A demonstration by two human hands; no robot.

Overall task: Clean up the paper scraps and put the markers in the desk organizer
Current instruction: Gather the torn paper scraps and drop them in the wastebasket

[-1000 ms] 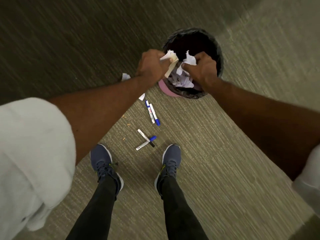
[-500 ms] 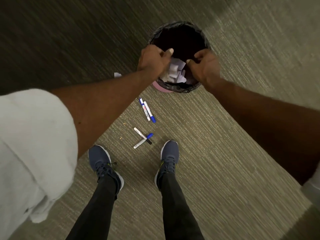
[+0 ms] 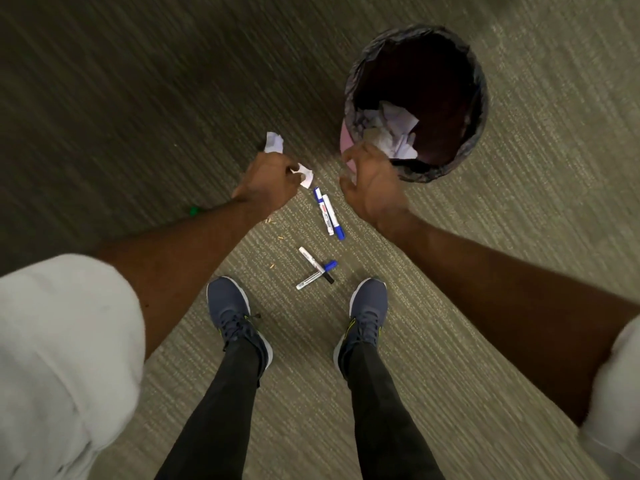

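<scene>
Place: most likely an office.
Floor: low-pile ribbed commercial carpet (image 3: 485,306) in grey-green.
Bin: small round wastebasket (image 3: 479,98) with a black liner, crumpled paper (image 3: 394,129) inside.
Supplies: whiteboard markers (image 3: 329,213) lying on the carpet.

White scraps (image 3: 394,131), black-lined bin (image 3: 479,109), striped carpet (image 3: 485,258)

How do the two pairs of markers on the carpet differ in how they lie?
The upper pair of markers lies side by side, nearly parallel, just below the hands; the lower pair of markers is crossed, between the shoes. The upper pair sits closer to the trash bin. Both pairs rest untouched on the carpet.
</scene>
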